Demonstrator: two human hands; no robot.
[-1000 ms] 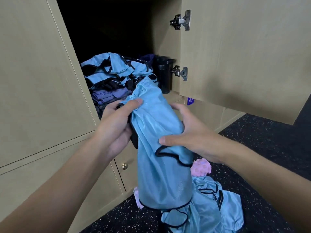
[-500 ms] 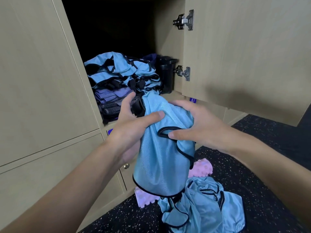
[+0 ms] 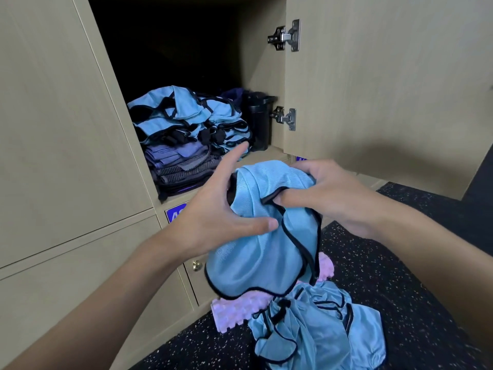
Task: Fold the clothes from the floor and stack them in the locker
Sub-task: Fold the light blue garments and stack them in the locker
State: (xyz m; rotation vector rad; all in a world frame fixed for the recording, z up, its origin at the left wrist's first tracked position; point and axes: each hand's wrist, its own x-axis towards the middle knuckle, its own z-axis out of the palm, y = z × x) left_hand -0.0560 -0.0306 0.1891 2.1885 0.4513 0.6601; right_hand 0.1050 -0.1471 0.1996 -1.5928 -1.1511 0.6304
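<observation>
Left hand (image 3: 221, 217) pinches the blue bib (image 3: 253, 263) under its thumb, right hand (image 3: 330, 198) curls over its top fold; it hangs mid-frame above the floor pile (image 3: 320, 332). I'd line up the black hems, halve it, then lay it flat on the locker stack (image 3: 186, 121).

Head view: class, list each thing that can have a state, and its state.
Locker door: open.
Blue bib: bunched, held in both hands.
Left hand: holds the bib.
Right hand: grips the bib.
Locker stack: folded, piled.
Floor bibs: crumpled, unfolded.
Lower door: shut.
</observation>
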